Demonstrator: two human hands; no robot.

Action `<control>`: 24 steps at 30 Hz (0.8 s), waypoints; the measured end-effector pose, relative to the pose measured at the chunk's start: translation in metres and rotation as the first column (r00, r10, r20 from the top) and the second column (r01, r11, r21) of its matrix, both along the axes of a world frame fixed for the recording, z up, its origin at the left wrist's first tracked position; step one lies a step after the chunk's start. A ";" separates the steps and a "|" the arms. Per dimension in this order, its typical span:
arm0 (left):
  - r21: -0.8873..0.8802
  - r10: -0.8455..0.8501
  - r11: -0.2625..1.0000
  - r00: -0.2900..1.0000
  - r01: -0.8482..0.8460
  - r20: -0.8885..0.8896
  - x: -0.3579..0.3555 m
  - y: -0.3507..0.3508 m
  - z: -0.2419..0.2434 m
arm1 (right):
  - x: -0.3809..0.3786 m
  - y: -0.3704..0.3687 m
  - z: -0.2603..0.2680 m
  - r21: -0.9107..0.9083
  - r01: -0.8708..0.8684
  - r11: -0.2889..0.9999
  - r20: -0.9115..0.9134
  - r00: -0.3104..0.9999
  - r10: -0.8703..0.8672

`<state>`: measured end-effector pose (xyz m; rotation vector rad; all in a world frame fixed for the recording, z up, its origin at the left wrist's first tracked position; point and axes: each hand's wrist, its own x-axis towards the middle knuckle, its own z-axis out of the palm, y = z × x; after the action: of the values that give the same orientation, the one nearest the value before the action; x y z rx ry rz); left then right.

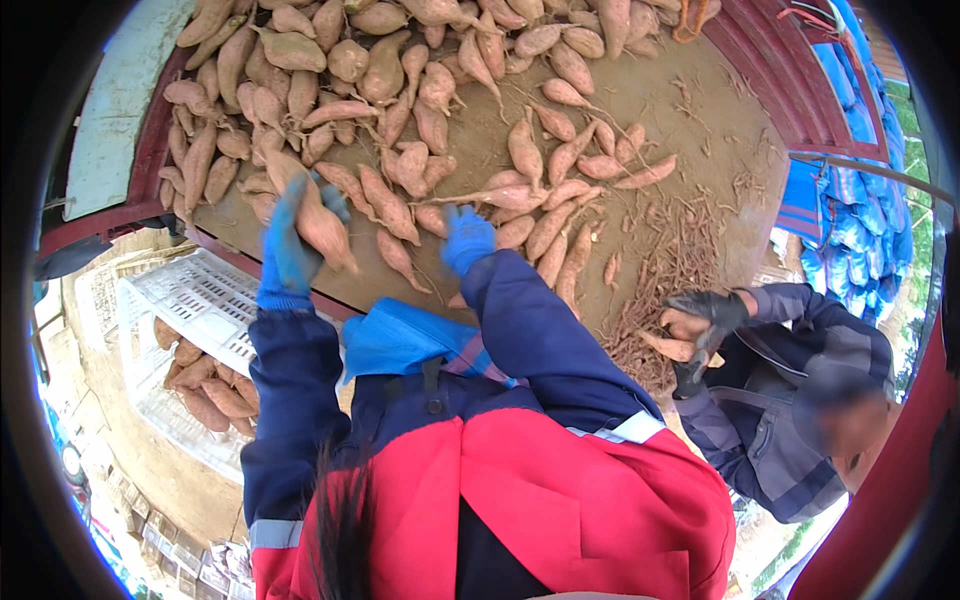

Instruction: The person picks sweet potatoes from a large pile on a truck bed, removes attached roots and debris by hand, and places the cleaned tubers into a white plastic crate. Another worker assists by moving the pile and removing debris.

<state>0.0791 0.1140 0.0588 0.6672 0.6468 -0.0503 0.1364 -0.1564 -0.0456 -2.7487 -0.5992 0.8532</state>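
Observation:
My left hand (289,247), in a blue knit glove, grips a large sweet potato (324,221) just above the near edge of the metal truck bed (712,135). My right hand (468,238), gloved the same way, reaches down among loose roots. Its fingers are beside a small sweet potato (430,220); blur hides whether they grip it. A long thin-tailed sweet potato (514,197) lies just beyond that hand. Between my two hands rests another sweet potato (399,255) near the edge.
A large heap of sweet potatoes (330,60) covers the far left. At lower left stands a white plastic crate (187,285) containing sweet potatoes. To the right, a co-worker's dark-gloved hands (705,330) hold roots above a pile of thin root trimmings (675,262). Blue woven sacks (855,217) are stacked beyond.

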 end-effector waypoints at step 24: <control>-0.285 -0.051 0.943 0.923 0.170 0.380 -0.034 -0.146 0.040 | 0.058 -0.005 0.154 0.636 -0.164 0.754 0.031 0.982 0.187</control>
<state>0.0449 -0.0318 0.0987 0.3882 0.2267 -0.1284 0.1945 -0.1618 0.1082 -2.0706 -0.9504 0.5787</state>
